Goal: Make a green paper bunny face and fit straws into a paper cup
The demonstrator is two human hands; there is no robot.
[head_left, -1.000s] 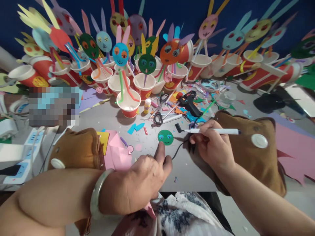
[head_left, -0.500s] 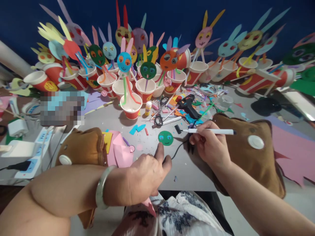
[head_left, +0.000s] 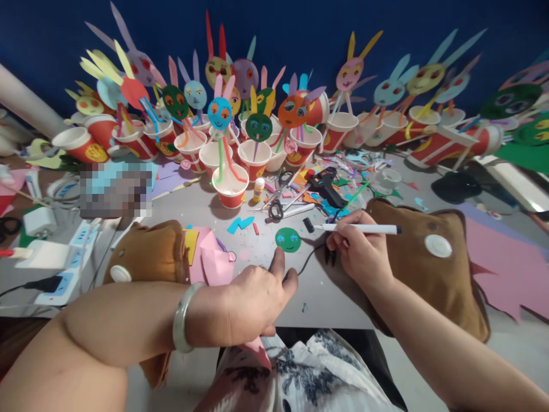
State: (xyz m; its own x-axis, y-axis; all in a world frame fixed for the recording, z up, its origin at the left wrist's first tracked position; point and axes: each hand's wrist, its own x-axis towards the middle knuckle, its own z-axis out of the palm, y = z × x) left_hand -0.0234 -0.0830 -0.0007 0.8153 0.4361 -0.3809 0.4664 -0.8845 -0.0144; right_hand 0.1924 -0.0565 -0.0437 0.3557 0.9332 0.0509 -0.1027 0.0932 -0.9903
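A small green paper disc (head_left: 288,240) with blue eyes and a drawn smile lies flat on the grey table. The index fingertip of my left hand (head_left: 253,294) rests on its lower left edge, while the other fingers bend loosely. My right hand (head_left: 362,249) grips a white marker pen (head_left: 369,229), held almost level with its tip towards the left. Beside that tip lies a short black cap (head_left: 308,225). Under my left wrist, a piece of pink paper (head_left: 258,352) juts out at the table edge, partly hidden.
Paper cups (head_left: 230,194) bearing rabbit-faced paper figures line the back. Scissors (head_left: 277,210), a glue gun (head_left: 328,186), a small bottle (head_left: 258,190) and coloured scraps lie in front. Brown cushions (head_left: 422,274) flank my hands; a power strip (head_left: 68,269) is at left.
The camera view has shifted slightly. Both hands keep the same pose, with the left finger on the green disc and the pen in the right hand.
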